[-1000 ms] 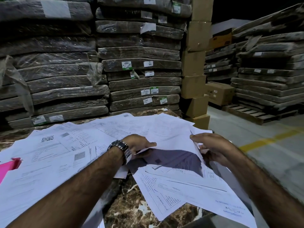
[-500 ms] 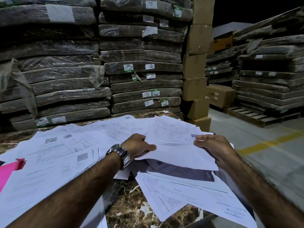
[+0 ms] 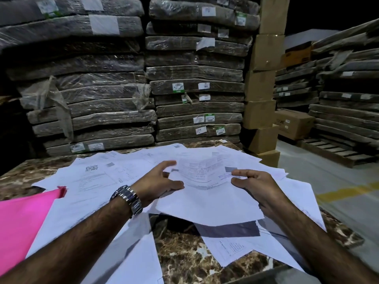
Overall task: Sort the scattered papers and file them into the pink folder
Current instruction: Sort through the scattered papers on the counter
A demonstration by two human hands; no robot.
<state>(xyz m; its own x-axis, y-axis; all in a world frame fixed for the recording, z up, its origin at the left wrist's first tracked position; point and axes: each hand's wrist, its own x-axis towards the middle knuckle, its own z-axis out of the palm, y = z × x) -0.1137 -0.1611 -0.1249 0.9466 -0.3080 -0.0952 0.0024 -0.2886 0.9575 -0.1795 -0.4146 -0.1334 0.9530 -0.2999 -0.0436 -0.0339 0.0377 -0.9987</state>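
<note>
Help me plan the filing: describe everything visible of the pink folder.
The pink folder is bright pink, plain and thin like card, lying flat at the left of the marbled table, cut off by the frame edge. Its far corner looks crumpled. White papers border its right side; which overlaps is unclear. The left hand and right hand touch a sheet further right, not the folder.

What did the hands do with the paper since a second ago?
The sheet came down from tilted up to nearly flat over the other papers. The left hand loosened its pinch: its fingers now spread and its thumb lies on the sheet. The right hand stayed at the sheet's right edge; its grip is unclear. The pink folder stayed at the left.
</note>
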